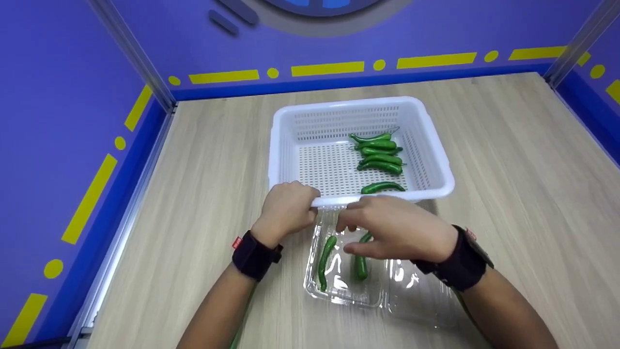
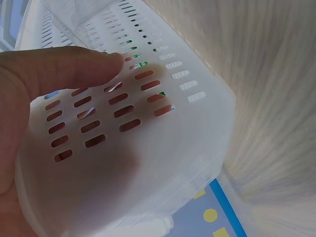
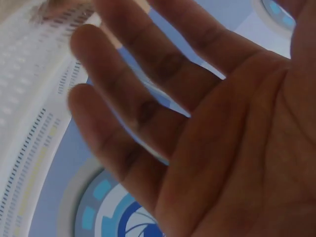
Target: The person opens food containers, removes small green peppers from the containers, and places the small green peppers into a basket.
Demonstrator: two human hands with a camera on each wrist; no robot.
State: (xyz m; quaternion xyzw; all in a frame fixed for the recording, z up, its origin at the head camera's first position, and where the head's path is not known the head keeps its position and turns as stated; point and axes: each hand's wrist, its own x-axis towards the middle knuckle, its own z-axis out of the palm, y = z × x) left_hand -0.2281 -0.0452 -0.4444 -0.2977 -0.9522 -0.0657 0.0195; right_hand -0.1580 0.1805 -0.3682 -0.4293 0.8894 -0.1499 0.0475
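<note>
Left hand grips the near rim of the white perforated plastic basket, fingers curled over the edge, prob. to keep it steady or tipped; the left wrist view shows fingers pressed against the slotted wall w/ green showing through the holes. Basket sits mid-table on the light wood-grain table, its near edge overlapping the far end of the clear plastic clamshell tray.

Inside the basket: a bunch of five or so green chili peppers stacked by the right wall, plus one lone green pepper near the front rim.

Right hand hovers over the tray, fingers loosely spread and holding nothing; wrist view shows an open palm, fingers apart. Under it lie two green peppers in the tray: a left one lengthwise, and a right one partly hidden by the hand, so touching or not, can't tell. Both wrists wear black straps.
</note>
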